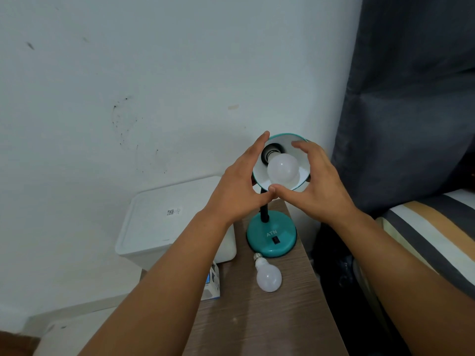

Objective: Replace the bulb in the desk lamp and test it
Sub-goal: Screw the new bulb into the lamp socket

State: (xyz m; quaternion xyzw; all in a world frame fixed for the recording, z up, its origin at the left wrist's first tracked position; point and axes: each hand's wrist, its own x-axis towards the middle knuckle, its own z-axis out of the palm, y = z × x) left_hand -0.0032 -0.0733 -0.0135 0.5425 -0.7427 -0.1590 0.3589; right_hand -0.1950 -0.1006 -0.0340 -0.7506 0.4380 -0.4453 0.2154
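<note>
We frame the teal shade (303,185) with both hands, left hand (237,187) and right hand (318,183), fingers spread and gripping nothing, one bulb (282,168) seated in the socket, the loose bulb (268,276) on the bench (270,325) at six o'clock of the base (271,240); testing remains.

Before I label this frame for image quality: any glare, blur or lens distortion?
Head view: soft, even light, no hard glare; the bulb in the shade is unlit, with a faint highlight. Wide-angle stretch bends the forearms and the table edges. The hands are slightly soft; the lamp base is sharp enough to read "ATN".
</note>
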